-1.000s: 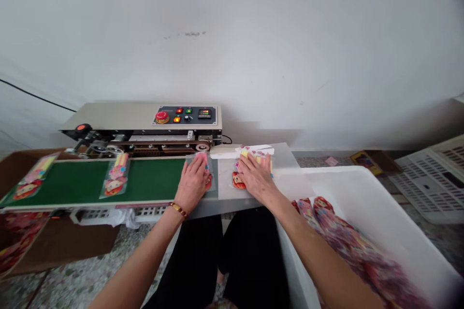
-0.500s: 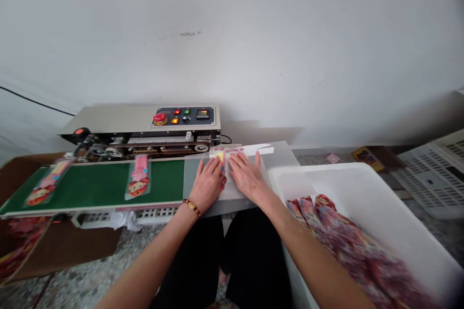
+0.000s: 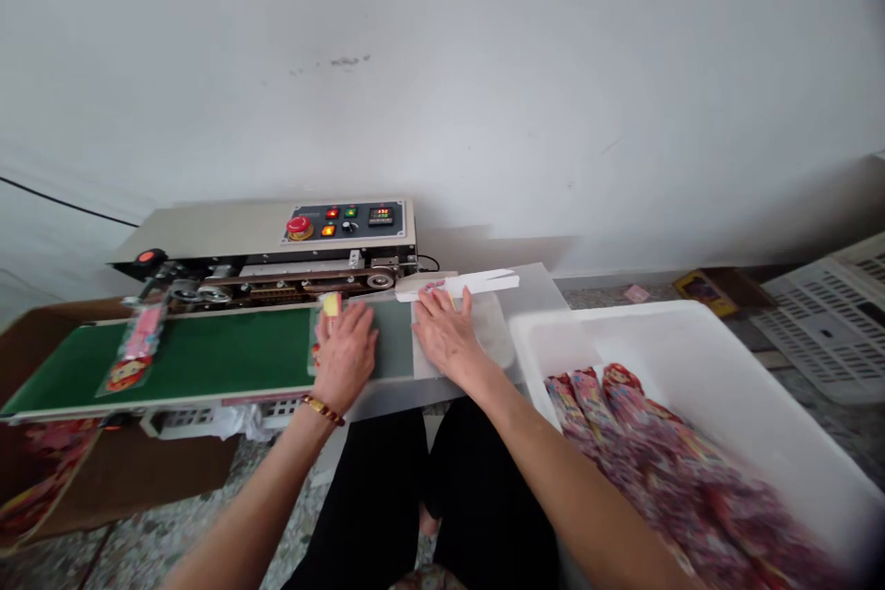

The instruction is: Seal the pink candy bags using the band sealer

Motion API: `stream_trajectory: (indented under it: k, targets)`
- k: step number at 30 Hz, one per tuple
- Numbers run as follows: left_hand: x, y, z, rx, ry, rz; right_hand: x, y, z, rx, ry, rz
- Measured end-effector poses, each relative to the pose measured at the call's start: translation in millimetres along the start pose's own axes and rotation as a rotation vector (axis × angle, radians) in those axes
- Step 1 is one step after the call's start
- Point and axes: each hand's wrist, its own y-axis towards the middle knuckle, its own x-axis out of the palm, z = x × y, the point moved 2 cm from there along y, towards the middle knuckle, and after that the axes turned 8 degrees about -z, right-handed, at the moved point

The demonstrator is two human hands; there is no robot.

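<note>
My left hand (image 3: 346, 346) lies with its fingers stretched out over a clear bag (image 3: 313, 324) at the right end of the green conveyor belt (image 3: 228, 350). A yellow and pink piece shows inside the bag beyond the fingertips; the palm hides most of the rest. My right hand (image 3: 448, 332) rests flat, thumb apart, on the pale plate (image 3: 494, 327) beside the belt. Bits of pink show past its fingertips, largely covered. White strips (image 3: 488, 283) lie just beyond it. Farther left on the belt, another bagged item (image 3: 136, 346) with a red-haired cartoon head lies at the sealing machine (image 3: 277, 235).
A white tub (image 3: 622, 318) on my right holds a heap of bagged cartoon items (image 3: 643, 442). Below the belt's left end stands a cardboard box (image 3: 152, 470) with more inside. White plastic crates (image 3: 822, 327) stand at far right, near a small box (image 3: 705, 290).
My left hand has slid left from the plate onto the belt with a bag under it. The bagged items on the belt have travelled left, and the leftmost has left the belt.
</note>
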Motion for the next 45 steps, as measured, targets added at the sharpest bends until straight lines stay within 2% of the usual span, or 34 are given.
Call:
stream_trajectory:
  k: [3,5,7,9,11,15,18,23,26,29,34,36,37,39,42,45]
  targets:
    - [6.7,8,42,0.156,-0.088,-0.071,0,-6,11,0.03,0.026,0.029]
    - [11.8,14,66,0.18,-0.125,-0.095,1,-16,25,0.057,0.029,0.031]
    - [14.9,18,82,0.167,-0.142,-0.097,2,-26,36,0.056,0.028,0.022]
    - [15.7,19,88,0.175,-0.139,-0.106,4,-31,39,0.032,0.025,0.015]
    - [14.8,15,84,0.175,-0.109,-0.122,5,-28,32,0.013,0.022,0.023]
    - [11.0,10,59,0.073,-0.035,-0.129,5,-8,10,-0.005,0.072,0.04]
    - [11.0,14,46,0.064,-0.037,-0.103,3,-3,8,0.02,0.097,0.034]
    - [21.2,25,53,0.228,-0.086,-0.143,9,-24,24,0.027,0.039,0.025]
    - [24.4,24,54,0.208,-0.058,-0.161,13,-31,28,0.025,0.019,0.002]
    - [21.6,16,31,0.141,-0.06,-0.138,13,-30,24,0.039,0.022,-0.004]
    - [8.1,2,-30,0.067,-0.068,-0.113,13,-22,12,0.059,0.06,0.018]
    - [1.6,0,-37,0.004,-0.034,-0.041,14,-18,5,0.065,0.078,0.03]
    - [-0.5,0,-33,-0.004,-0.026,-0.009,15,-15,1,0.063,0.087,0.038]
    - [-0.5,3,-11,0.06,-0.052,-0.007,15,-11,-6,0.055,0.103,0.053]
    - [7.2,12,32,0.206,-0.118,-0.121,13,-8,-7,0.073,0.109,0.016]
    - [12.8,16,50,0.218,-0.089,-0.185,11,-13,4,0.098,0.121,-0.021]
